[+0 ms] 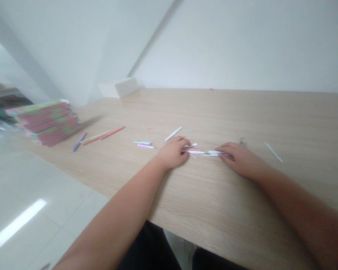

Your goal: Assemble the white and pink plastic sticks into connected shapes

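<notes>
My left hand (174, 153) rests low on the wooden table, its fingers closed around slim pen parts. A pinkish-red strip and a white pen piece (196, 152) stick out from it to the right. Facing it, my right hand (236, 156) is closed on white pen parts (213, 153), with a dark piece under the fingers. The pieces from both hands nearly meet between them; whether they touch is blurred. A white pen (173, 134) lies just behind my left hand. Small pale scraps lie around its fingertips.
To the left lie a purple pen (137, 146), red sticks (112, 133) and a thicker purple pen (79, 142). A pink-and-green stack (49, 122) stands at the left edge. A thin white rod (273, 152) is at right. A white folded card (126, 87) stands near the wall.
</notes>
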`<control>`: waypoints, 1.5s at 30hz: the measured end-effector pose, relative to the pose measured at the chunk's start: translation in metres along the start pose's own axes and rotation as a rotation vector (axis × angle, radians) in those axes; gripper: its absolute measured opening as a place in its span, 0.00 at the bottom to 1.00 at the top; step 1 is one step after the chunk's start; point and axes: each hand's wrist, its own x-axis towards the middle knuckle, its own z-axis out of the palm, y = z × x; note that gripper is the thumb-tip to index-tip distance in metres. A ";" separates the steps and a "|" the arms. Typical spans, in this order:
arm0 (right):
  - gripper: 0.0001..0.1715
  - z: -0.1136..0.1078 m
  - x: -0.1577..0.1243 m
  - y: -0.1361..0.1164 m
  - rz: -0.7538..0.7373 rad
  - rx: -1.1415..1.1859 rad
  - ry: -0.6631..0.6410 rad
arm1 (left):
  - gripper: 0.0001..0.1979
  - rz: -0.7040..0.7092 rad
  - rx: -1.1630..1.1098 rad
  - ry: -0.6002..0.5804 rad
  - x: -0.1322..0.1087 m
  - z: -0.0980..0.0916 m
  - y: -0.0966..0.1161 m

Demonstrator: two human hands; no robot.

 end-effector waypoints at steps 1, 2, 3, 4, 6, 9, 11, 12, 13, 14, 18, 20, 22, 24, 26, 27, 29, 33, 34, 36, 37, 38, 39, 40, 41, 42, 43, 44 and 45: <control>0.19 0.000 0.000 0.000 -0.003 -0.002 -0.002 | 0.14 -0.002 -0.008 0.001 0.000 0.000 0.000; 0.19 0.000 0.000 0.001 -0.005 -0.004 -0.003 | 0.12 0.000 -0.014 -0.002 0.000 0.000 0.000; 0.19 0.001 0.000 0.001 -0.007 -0.007 -0.003 | 0.11 0.002 -0.017 -0.004 0.000 0.000 0.000; 0.19 0.001 0.000 0.001 -0.008 -0.011 -0.003 | 0.10 0.004 -0.017 -0.004 0.000 0.000 0.000; 0.19 0.001 0.000 0.001 -0.004 -0.019 -0.003 | 0.11 0.018 -0.011 0.000 0.000 0.000 0.000; 0.20 0.002 0.000 0.001 -0.003 -0.016 -0.001 | 0.12 0.037 -0.003 -0.009 0.001 0.001 0.000; 0.20 0.003 0.001 0.001 -0.007 -0.016 -0.003 | 0.13 0.031 0.003 -0.019 0.001 0.001 0.001; 0.20 0.003 0.001 0.001 -0.010 -0.019 -0.004 | 0.13 0.022 0.007 -0.022 0.002 0.001 0.002; 0.19 0.003 0.001 0.001 -0.012 -0.021 -0.006 | 0.13 0.015 0.010 -0.023 0.002 0.001 0.002; 0.19 0.003 0.001 0.001 -0.014 -0.024 -0.007 | 0.13 0.010 0.011 -0.024 0.002 0.001 0.002; 0.19 0.002 0.001 -0.001 -0.016 -0.036 -0.010 | 0.12 0.012 -0.004 -0.017 0.002 0.001 0.003; 0.19 0.002 0.001 0.000 -0.018 -0.041 -0.015 | 0.11 0.022 -0.017 -0.007 0.002 0.000 0.003; 0.19 0.003 0.001 0.001 -0.018 -0.046 -0.019 | 0.11 0.037 -0.030 0.009 0.002 0.000 0.004; 0.20 0.002 0.000 0.000 -0.013 -0.058 -0.005 | 0.12 0.050 -0.041 0.026 0.002 -0.001 0.004; 0.21 0.001 0.000 -0.004 -0.008 -0.075 0.027 | 0.13 0.055 -0.050 0.039 0.002 -0.001 0.004; 0.22 0.000 0.000 -0.007 -0.010 -0.079 0.042 | 0.13 0.056 -0.054 0.040 0.002 -0.002 0.005; 0.23 -0.003 0.001 -0.016 -0.023 -0.073 0.054 | 0.13 0.060 -0.066 0.040 0.003 -0.002 0.006; 0.21 -0.009 0.003 -0.033 -0.037 -0.014 0.048 | 0.15 0.092 -0.095 0.030 0.003 -0.004 0.008; 0.20 -0.010 0.004 -0.036 -0.035 -0.003 0.044 | 0.15 0.099 -0.101 0.028 0.003 -0.004 0.009; 0.19 -0.010 0.004 -0.040 -0.029 0.009 0.032 | 0.15 0.111 -0.114 0.022 0.003 -0.005 0.011; 0.19 -0.010 0.004 -0.041 -0.027 0.010 0.028 | 0.15 0.117 -0.124 0.017 0.004 -0.006 0.011; 0.18 -0.009 0.005 -0.043 -0.025 0.010 0.026 | 0.15 0.124 -0.135 0.007 0.004 -0.006 0.012; 0.18 -0.009 0.005 -0.044 -0.023 0.010 0.025 | 0.15 0.133 -0.145 -0.003 0.004 -0.006 0.012; 0.18 -0.008 0.005 -0.045 -0.023 0.012 0.024 | 0.15 0.140 -0.154 -0.013 0.004 -0.005 0.012; 0.18 -0.008 0.006 -0.046 -0.024 0.015 0.023 | 0.15 0.147 -0.161 -0.019 0.005 -0.004 0.012; 0.18 -0.007 0.006 -0.047 -0.026 0.020 0.018 | 0.15 0.153 -0.168 -0.022 0.005 -0.003 0.012; 0.18 -0.007 0.006 -0.048 -0.026 0.026 0.012 | 0.14 0.158 -0.173 -0.024 0.005 -0.002 0.012; 0.18 -0.006 0.007 -0.049 -0.023 0.029 0.010 | 0.14 0.162 -0.178 -0.025 0.005 -0.002 0.011; 0.18 -0.006 0.007 -0.049 -0.016 0.030 0.011 | 0.15 0.162 -0.179 -0.025 0.006 -0.001 0.011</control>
